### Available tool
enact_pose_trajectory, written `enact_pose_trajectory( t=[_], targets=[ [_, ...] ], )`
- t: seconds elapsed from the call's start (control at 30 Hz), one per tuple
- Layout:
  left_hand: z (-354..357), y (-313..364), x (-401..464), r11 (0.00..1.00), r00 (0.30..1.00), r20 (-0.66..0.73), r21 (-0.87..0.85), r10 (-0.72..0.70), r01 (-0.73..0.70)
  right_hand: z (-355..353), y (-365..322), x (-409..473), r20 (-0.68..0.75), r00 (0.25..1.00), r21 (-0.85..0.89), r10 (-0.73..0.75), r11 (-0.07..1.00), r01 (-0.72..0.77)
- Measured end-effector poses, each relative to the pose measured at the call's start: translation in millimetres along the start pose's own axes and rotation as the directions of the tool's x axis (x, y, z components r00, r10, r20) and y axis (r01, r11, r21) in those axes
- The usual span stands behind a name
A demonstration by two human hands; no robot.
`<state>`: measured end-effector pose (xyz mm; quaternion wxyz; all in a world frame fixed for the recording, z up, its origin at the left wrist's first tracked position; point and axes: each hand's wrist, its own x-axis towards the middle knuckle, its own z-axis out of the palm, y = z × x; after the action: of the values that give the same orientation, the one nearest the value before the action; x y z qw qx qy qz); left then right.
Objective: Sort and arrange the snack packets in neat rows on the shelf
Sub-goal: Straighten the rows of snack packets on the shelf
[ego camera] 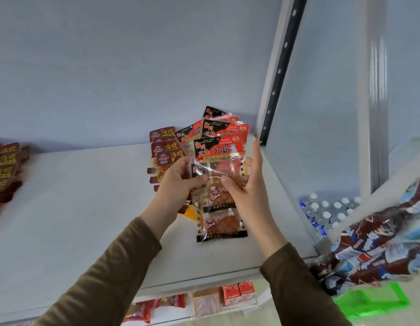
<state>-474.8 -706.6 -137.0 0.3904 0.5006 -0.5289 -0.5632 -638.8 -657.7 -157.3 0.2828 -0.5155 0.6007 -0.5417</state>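
Above white shelf [86,208], fanned red-black snack packets [217,161]

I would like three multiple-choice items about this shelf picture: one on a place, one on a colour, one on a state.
1. Where do the dark red packets nearest the hands lie?
A. left of the held packets
B. on the floor
C. in the green basket

2. What colour is the basket?
A. blue
B. green
C. black

3. What is the left hand doing?
A. hanging idle
B. lying flat on the shelf
C. gripping the fanned red-and-black packets

Answers: 1 A, they lie on the white shelf just left of the fan; 2 B, its mesh is bright green; 3 C, its fingers curl round the packets, and the right hand pinches them too.
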Motion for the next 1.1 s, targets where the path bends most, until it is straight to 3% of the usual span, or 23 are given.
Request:
enact_pose_trajectory(
  t=[0.13, 0.27, 0.33, 0.47, 0.63, 0.87, 0.93, 1.0, 1.1],
  targets=[
    [-5, 5, -7, 0.965, 0.995, 0.085, -0.252, -0.054, 0.074, 5, -2, 2, -0.016, 1.0, 0.091, 0.022, 0.996, -0.02],
    [-9, 6, -15, 0.995, 0.967, 0.238, 0.015, 0.089, -0.095, 13, -7, 7, -0.111, 0.994, 0.109, 0.0, 0.994, 0.012],
    [-11, 7, -17, 0.989, 0.955, 0.267, 0.026, 0.131, -0.143, 19, -9, 8, -0.145, 0.989, 0.151, 0.011, 0.988, 0.011],
    [-13, 3, -20, 0.98, 0.977, 0.173, -0.176, 0.125, -0.094, 33, -15, 8, -0.117, 0.987, 0.362, 0.113, 0.93, -0.063],
    [-22, -9, -21, 0.927, 0.999, 0.032, -0.375, 0.04, -0.025, 59, -30, 0, 0.112, 0.987, 0.332, 0.113, 0.932, -0.145],
    [-53, -10, -26, 0.898, 0.984, -0.161, -0.418, 0.075, -0.137, 68, -54, 10, 0.331, 0.941, -0.01, 0.066, 0.998, -0.066],
    [-62, -8, -25, 0.884, 0.973, -0.226, -0.445, 0.047, -0.146, 61, -48, 27, 0.241, 0.97, -0.103, 0.023, 0.995, 0.002],
    [-69, -7, -24, 0.875, 0.968, -0.252, -0.465, 0.018, -0.137, 50, -32, 51, 0.02, 1.0, -0.303, 0.017, 0.953, -0.01],
    [-76, -8, -25, 0.873, 0.965, -0.262, -0.473, -0.01, -0.119, 40, -13, 86, -0.081, 0.991, -0.635, 0.103, 0.761, -0.131]
  ],
)
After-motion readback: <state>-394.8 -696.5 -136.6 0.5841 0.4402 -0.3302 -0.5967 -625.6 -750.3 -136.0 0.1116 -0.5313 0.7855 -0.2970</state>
